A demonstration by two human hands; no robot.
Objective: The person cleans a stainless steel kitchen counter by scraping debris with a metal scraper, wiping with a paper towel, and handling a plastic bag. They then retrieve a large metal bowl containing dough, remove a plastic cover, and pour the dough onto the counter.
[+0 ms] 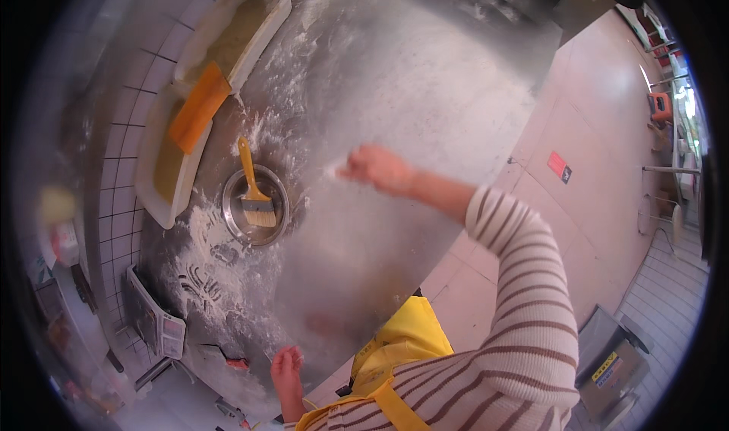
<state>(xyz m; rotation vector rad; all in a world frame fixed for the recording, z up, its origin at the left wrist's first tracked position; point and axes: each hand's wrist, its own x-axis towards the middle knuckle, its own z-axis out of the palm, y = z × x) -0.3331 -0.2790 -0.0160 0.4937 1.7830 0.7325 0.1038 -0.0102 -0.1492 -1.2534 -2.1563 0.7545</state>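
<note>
My right hand (379, 169) is held over the steel worktop (353, 220), blurred, its fingers bunched. A pale smear, perhaps flour, shows at its fingertips; whether anything is held is unclear. Low in the picture, near my body, my left hand (287, 368) has its fingers drawn together with white dust on the tips. White flour (205, 260) lies scattered over the steel, thickest at the left, and a thin film spreads beyond my right hand. To the left of that hand, a round metal bowl (228, 217) holds a wide flat brush (259, 203), its yellow handle leaning over the rim.
Two white plastic tubs (265, 38) line the tiled wall (122, 163). An orange rectangular board (200, 109) lies across their adjoining ends. A framed panel (171, 334) bearing writing stands at the lower left. Beyond the worktop's right edge is the tiled floor (575, 118).
</note>
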